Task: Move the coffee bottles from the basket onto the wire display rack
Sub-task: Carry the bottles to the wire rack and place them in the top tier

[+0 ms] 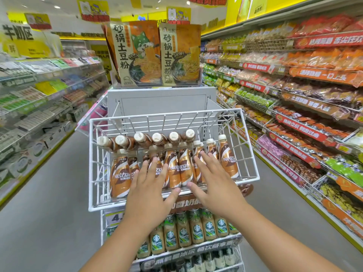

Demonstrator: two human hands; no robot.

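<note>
brown-and-gold shrink-sleeved plastic is what you are dealing with: the coffee bottles (172,169) look stiff-walled and full, so expect each to be moderately heavy for its size and top-steady only when set flat. the glossy sleeves will probably be slick; take hold around the waist where the body narrows, or by the shoulder under the cream cap, rather than by the cap itself.

your left hand (151,195) lies flat with fingers straight and spread, its fingertips touching the fronts of the standing bottles. your right hand (214,185) is the same, open and spread, fingers laid against the bottles just beyond it. neither hand grips anything.

the bottles stand in a front row directly ahead of your fingertips inside the white wire display rack (253,146), with another row lying on their sides farther beyond. no basket shows in view.

the wire floor has gaps, so a bottle could tip if its base lands badly. below your wrists sits a lower tier of green-labelled bottles (196,230). noodle packets (151,54) stand above the rack, and stocked shelves (294,95) flank the aisle on both sides.
</note>
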